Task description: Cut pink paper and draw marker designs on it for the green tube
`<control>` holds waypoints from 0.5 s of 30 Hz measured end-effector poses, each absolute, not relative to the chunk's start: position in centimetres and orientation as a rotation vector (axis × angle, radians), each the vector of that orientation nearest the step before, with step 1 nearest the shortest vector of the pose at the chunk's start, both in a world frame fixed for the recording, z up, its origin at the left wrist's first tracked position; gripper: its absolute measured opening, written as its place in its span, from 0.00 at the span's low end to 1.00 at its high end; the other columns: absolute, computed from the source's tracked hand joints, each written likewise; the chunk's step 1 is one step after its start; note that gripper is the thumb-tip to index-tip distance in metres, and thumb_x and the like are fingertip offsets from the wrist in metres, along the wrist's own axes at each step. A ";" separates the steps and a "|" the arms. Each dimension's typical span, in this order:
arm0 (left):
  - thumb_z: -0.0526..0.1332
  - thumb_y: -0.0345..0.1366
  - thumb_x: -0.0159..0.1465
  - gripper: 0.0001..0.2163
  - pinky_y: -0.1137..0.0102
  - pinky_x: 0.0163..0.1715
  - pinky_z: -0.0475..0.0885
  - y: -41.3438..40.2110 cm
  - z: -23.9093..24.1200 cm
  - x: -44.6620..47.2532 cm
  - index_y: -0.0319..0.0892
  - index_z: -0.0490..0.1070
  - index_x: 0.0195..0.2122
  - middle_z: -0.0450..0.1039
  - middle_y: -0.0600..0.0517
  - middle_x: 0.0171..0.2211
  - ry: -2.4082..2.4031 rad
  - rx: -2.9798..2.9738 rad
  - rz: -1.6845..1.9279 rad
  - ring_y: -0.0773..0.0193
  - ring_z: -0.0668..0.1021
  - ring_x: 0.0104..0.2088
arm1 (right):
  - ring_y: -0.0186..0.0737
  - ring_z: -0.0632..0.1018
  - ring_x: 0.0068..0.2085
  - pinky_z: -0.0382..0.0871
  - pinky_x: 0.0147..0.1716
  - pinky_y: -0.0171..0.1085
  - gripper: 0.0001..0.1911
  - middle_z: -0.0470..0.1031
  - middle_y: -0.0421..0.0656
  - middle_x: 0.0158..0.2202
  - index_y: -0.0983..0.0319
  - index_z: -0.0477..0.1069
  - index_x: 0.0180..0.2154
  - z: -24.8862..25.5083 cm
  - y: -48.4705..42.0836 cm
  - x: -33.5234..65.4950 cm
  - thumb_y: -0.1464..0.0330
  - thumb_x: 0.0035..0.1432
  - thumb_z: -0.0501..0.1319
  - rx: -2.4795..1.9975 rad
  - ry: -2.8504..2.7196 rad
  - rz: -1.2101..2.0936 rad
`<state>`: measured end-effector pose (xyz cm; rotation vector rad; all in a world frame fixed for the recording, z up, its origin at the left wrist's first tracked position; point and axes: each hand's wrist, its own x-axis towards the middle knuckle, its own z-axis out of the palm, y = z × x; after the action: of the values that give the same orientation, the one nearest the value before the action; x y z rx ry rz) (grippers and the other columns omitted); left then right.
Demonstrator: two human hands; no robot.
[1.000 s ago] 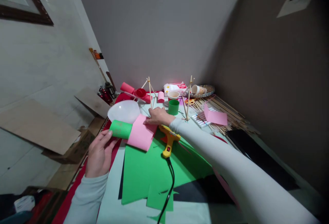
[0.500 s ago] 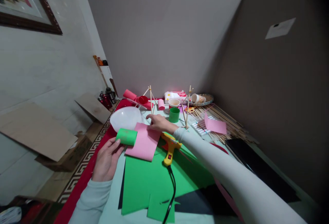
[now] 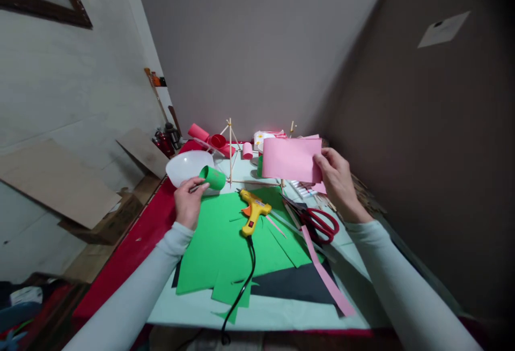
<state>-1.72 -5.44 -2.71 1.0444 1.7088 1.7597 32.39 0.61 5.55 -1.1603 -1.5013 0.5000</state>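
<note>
My left hand (image 3: 189, 200) pinches the edge of a short green paper tube (image 3: 214, 178), just in front of a white bowl (image 3: 188, 166). On the right, my right hand (image 3: 337, 182) grips a folded sheet of pink paper (image 3: 290, 160) by its right end, raised above the table. Below and between the hands lies a yellow hot glue gun (image 3: 255, 210) on green sheets (image 3: 209, 246), its black cord running to the front edge. Red-handled scissors (image 3: 322, 226) rest under my right hand, beside a pink paper strip (image 3: 328, 281).
A stick frame (image 3: 230, 150) stands behind the glue gun, partly hidden by the pink paper. Pink and red tubes (image 3: 200, 132) lie at the back left. Markers (image 3: 302, 190) and bundled sticks sit at the right. A grey board (image 3: 257, 50) closes off the back.
The pink paper has moved from beside the left hand to the right, now in my right hand. My left hand still holds the green tube, now turned with its opening showing. Scissors have come into view.
</note>
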 end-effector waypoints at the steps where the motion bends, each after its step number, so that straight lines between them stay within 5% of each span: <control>1: 0.65 0.40 0.69 0.15 0.54 0.48 0.78 -4.7 -2.7 -1.4 0.40 0.73 0.54 0.75 0.44 0.53 1.772 1.121 1.728 0.53 0.80 0.50 | 0.38 0.67 0.31 0.59 0.28 0.36 0.11 0.69 0.40 0.31 0.60 0.70 0.37 4.8 0.2 32.7 0.59 0.60 0.57 -1.158 -1.472 0.534; 15: 0.64 0.41 0.70 0.13 0.53 0.50 0.76 -2.8 -0.6 -0.5 0.42 0.74 0.52 0.75 0.45 0.54 2.030 1.655 1.272 0.54 0.79 0.51 | 0.36 0.71 0.30 0.62 0.28 0.34 0.19 0.74 0.39 0.32 0.61 0.72 0.37 2.8 -0.7 31.6 0.52 0.54 0.64 -0.973 -1.453 0.920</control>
<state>-0.46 -2.78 -0.63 1.6554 2.0304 1.2720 31.59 -0.67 2.85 -0.9732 -1.4534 0.9203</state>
